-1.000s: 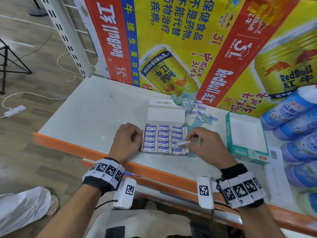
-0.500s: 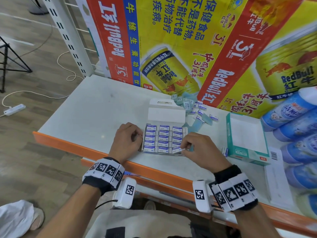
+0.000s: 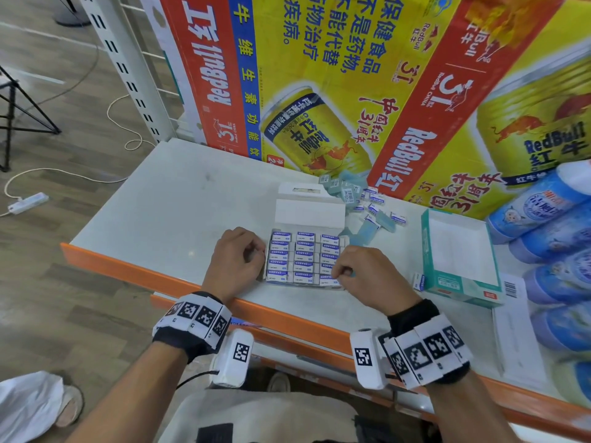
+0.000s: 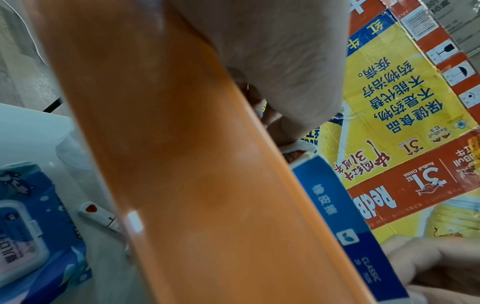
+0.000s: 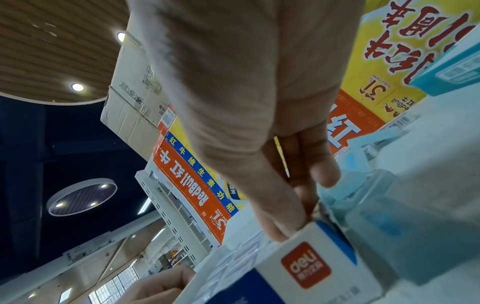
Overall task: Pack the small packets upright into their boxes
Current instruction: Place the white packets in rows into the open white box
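A white and blue eraser box lies open on the shelf, its flap folded back, with three rows of small eraser packets standing in it. My right hand is at the near right corner, its fingers curled, pinching one packet down among the others. The right wrist view shows my right hand's fingertips at the corner with the red logo. My left hand rests curled against the box's left wall and holds nothing. Loose packets lie heaped behind the box.
An open teal box stands to the right, one packet beside it. Blue wipe packs are stacked at the far right. Red Bull cartons wall the back. The shelf's orange edge runs below my wrists.
My right hand has carried the packet from above the box's right side down to the near right corner and lowered it into the row. The left hand has stayed still.
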`<state>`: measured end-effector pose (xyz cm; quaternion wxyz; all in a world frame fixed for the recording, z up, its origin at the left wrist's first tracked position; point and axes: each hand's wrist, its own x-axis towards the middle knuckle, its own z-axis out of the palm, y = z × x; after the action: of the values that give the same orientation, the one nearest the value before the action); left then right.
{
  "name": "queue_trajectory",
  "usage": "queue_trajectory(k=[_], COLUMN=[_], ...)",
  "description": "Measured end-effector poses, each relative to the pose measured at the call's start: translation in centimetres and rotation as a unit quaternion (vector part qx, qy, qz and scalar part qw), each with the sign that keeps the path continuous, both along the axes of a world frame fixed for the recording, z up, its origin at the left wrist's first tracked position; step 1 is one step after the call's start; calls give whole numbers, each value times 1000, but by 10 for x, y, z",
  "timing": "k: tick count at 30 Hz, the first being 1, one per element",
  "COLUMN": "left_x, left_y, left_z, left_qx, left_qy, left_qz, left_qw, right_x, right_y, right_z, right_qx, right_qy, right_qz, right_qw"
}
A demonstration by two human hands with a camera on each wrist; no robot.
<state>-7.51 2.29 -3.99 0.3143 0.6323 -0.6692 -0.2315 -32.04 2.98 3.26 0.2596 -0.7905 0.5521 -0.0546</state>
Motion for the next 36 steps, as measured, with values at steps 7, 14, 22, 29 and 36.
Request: queue_trajectory(k=[7, 14, 22, 29, 36], left_x=[1, 1, 1, 1, 3], left_y=[0, 1, 0, 0, -2], left_z=[1, 1, 1, 2, 0], left_qx=[-4, 8, -3, 16, 19], left_qy=[0, 22, 5, 23, 44], left_qz=[-2, -3, -5, -9, -14], left_qw=[1000, 1000, 1000, 1000, 999], right_x=[1, -26, -68, -39, -27], right_y=[-6, -3, -31, -80, -90], right_z=[-7, -16, -18, -23, -28], right_qx=[14, -42, -56, -80, -37], right_qy=[-5, -76, 1, 56, 145], right_qz=[-32, -115, -186, -137, -239], right_qw=[999, 990, 981, 986, 959])
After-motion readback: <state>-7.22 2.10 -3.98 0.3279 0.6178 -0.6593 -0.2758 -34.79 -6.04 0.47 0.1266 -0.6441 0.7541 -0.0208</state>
